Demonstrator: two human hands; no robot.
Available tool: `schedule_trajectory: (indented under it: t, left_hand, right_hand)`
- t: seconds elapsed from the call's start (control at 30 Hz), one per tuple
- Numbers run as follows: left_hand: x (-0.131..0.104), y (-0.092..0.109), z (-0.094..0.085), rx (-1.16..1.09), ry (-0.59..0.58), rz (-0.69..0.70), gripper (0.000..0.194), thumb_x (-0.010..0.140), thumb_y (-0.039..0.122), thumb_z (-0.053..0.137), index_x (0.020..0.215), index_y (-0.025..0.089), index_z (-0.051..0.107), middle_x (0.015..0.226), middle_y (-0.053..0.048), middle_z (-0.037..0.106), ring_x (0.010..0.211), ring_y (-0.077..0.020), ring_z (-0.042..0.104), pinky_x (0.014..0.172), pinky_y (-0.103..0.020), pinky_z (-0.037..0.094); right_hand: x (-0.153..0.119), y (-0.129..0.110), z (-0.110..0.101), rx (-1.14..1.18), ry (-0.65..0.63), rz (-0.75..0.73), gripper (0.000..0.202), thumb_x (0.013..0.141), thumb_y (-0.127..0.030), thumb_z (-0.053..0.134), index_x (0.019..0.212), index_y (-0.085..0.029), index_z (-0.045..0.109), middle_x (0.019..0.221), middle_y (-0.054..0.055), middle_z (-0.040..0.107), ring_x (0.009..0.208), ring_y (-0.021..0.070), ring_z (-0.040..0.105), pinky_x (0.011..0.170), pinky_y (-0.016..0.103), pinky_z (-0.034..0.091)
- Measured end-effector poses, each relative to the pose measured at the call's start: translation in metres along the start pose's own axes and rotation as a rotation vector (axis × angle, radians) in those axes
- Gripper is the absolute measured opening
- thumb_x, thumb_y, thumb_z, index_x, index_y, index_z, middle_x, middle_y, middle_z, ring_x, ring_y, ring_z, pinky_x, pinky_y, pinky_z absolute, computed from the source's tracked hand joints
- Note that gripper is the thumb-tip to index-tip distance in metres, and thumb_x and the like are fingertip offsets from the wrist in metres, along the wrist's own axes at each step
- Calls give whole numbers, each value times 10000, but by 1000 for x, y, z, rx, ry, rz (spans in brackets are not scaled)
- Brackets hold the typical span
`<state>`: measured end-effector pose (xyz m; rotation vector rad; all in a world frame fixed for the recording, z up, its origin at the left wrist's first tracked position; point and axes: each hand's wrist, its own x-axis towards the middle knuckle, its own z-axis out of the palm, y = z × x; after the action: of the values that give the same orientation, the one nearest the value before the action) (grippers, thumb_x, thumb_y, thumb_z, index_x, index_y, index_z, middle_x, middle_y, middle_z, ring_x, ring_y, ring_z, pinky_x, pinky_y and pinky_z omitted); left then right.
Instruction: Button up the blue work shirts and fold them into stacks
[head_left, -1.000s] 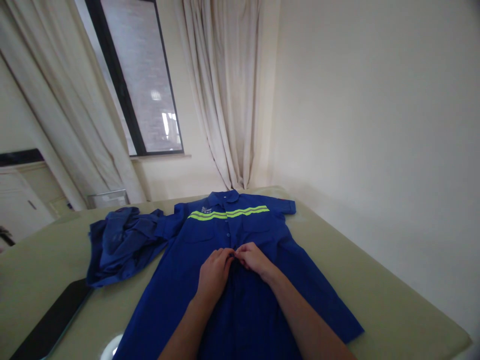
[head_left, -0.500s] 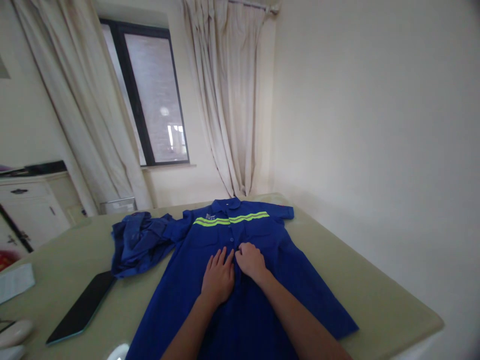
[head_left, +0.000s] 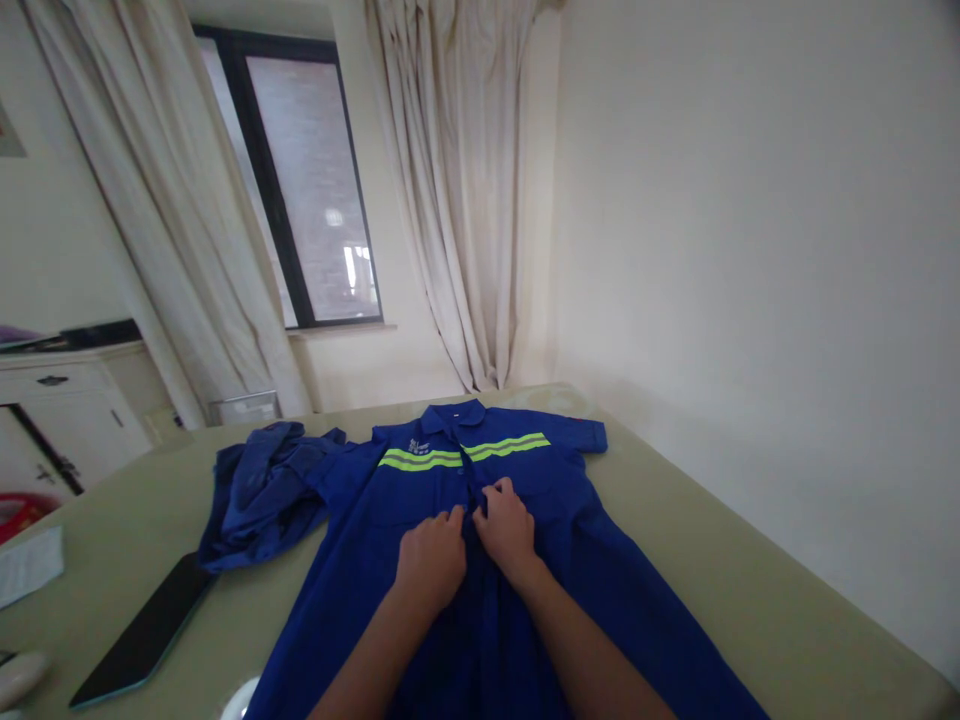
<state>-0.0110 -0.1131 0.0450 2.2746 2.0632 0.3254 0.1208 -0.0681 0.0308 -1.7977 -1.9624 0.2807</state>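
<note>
My left hand [head_left: 433,558], flat before, has curled, so both grips, right hand [head_left: 508,528] at two o'clock, meet the blue, neon-striped cloth shirt [head_left: 622,580]; any pinch I cannot tell.

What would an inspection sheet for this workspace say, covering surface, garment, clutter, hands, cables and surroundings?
Surface: pale green table, largely covered by clothing.
Garment: blue short-sleeved shirt spread front up, collar away from the person, yellow-and-grey band across the chest.
Clutter: crumpled blue garment beside the shirt; dark flat object, paper and a white round item, partly out of frame.
Hands: left hand and right hand at the shirt's front opening, fingers bent; whether they grip cloth can't be told.
Cables: nothing seen.
Surroundings: window between pale curtains; white cabinet at left.
</note>
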Motion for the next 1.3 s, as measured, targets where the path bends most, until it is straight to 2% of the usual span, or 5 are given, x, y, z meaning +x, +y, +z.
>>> schedule_trajectory:
  t: [0.17,0.43,0.57,0.73,1.3]
  left_hand:
    - [37,-7,11,-79,78,3,228,981,271,499,1128,236,670,1081,-91,709,1025,-251,669,848,-343,472]
    - [39,-16,29,-271,153,-19,101,976,260,523,924,231,604,925,-14,680,890,-186,645,758,-276,424]
    - [44,-16,30,-289,137,-26,109,956,228,537,867,222,599,910,-22,661,869,-190,630,764,-282,411]
    - [48,-18,31,-319,129,-36,109,936,188,548,863,213,624,913,-27,663,865,-187,626,745,-279,396]
    - [47,-22,32,-541,167,86,167,954,140,463,920,239,593,900,-11,700,882,-184,662,786,-274,436]
  right_hand:
    - [9,14,5,182,57,41,171,925,-247,547,1008,-234,696,1129,54,627,887,191,682,723,282,470]
    - [20,15,20,623,200,-50,60,828,-177,635,856,-196,685,915,49,689,852,189,660,801,280,511]
    - [17,10,22,587,237,-42,14,807,-201,682,811,-206,669,844,28,681,731,176,635,729,282,511]
    - [12,5,19,510,175,-148,80,822,-160,649,841,-215,704,952,37,686,836,179,658,779,271,501]
    - [6,-1,14,142,45,-48,172,891,-205,593,958,-223,751,977,70,777,913,228,714,757,274,449]
